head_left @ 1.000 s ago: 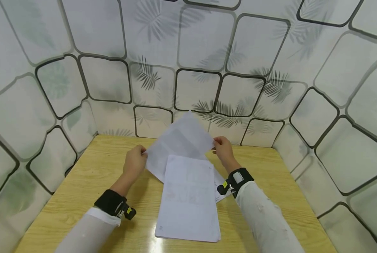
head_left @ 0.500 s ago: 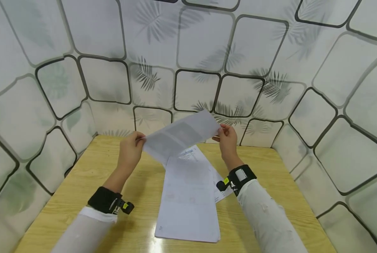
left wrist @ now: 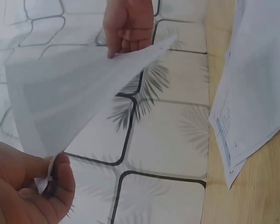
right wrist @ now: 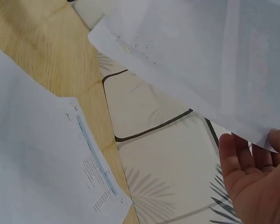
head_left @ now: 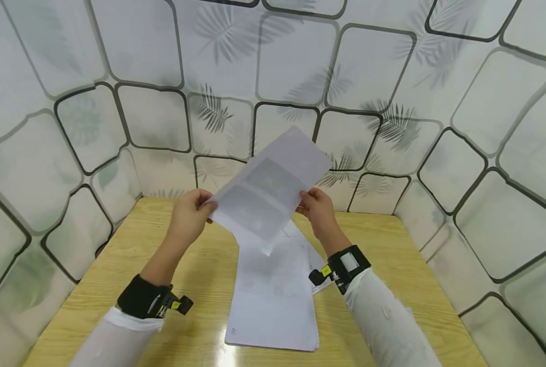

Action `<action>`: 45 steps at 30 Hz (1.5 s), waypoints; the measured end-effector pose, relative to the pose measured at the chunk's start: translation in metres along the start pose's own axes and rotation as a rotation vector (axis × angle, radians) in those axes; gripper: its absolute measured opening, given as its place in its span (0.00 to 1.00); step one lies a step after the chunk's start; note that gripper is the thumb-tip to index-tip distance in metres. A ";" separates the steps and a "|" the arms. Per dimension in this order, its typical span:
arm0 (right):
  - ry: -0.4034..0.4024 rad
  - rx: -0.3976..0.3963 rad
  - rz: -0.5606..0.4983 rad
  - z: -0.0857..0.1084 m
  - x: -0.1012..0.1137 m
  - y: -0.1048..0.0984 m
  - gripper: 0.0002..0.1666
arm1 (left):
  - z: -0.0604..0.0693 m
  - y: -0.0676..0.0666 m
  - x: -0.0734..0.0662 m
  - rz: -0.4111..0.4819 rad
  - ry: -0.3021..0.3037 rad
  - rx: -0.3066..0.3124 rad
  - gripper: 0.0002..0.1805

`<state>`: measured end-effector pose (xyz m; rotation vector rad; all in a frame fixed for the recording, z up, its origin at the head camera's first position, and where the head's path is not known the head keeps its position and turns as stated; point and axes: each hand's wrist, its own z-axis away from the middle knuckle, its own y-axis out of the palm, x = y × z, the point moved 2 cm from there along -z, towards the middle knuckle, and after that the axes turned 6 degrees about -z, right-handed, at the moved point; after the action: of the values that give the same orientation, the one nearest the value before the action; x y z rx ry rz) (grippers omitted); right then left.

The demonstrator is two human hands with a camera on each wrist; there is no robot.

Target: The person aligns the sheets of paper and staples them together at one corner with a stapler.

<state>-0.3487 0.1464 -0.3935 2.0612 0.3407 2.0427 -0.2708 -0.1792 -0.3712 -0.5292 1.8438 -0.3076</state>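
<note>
A white sheet of paper [head_left: 273, 183] is held up at a slant over the back of the table, with faint grey blocks showing through it. My left hand [head_left: 188, 216] pinches its left corner between thumb and fingers, a grip also visible in the left wrist view. On the right edge, my right hand [head_left: 320, 214] pinches the sheet between thumb and fingertips. Below lies a stack of white papers [head_left: 273, 306], blank side up apart from small marks at its corners. A printed sheet [right wrist: 95, 163] with a blue band sticks out from under the stack.
The papers lie on a wooden table [head_left: 383, 285]. Patterned cloth walls [head_left: 154, 117] with dark outlines and leaf prints enclose its back and both sides. Each wrist wears a black strap [head_left: 348, 262] with a small camera.
The sheet has risen from near the stack and tilted up higher. My right hand went up and outward, then came back inward along the sheet's edge. My left hand has moved up slightly.
</note>
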 end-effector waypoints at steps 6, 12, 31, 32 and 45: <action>-0.004 -0.020 0.055 0.020 0.009 -0.005 0.13 | 0.020 0.003 0.000 0.078 -0.112 0.187 0.15; 0.007 -0.012 0.145 0.044 0.018 -0.019 0.20 | 0.038 0.007 -0.006 0.142 -0.132 0.373 0.21; 0.041 0.018 0.354 0.109 0.011 -0.031 0.19 | 0.060 0.022 -0.022 0.210 -0.251 0.308 0.15; 0.044 0.012 0.356 0.110 0.010 -0.032 0.19 | 0.061 0.025 -0.020 0.214 -0.262 0.309 0.15; 0.105 -0.036 0.458 0.116 -0.011 -0.045 0.20 | 0.078 0.052 0.007 0.185 -0.332 0.310 0.10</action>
<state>-0.2330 0.1866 -0.4194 2.1673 -0.1717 2.3898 -0.2097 -0.1336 -0.4267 -0.1801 1.4756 -0.3498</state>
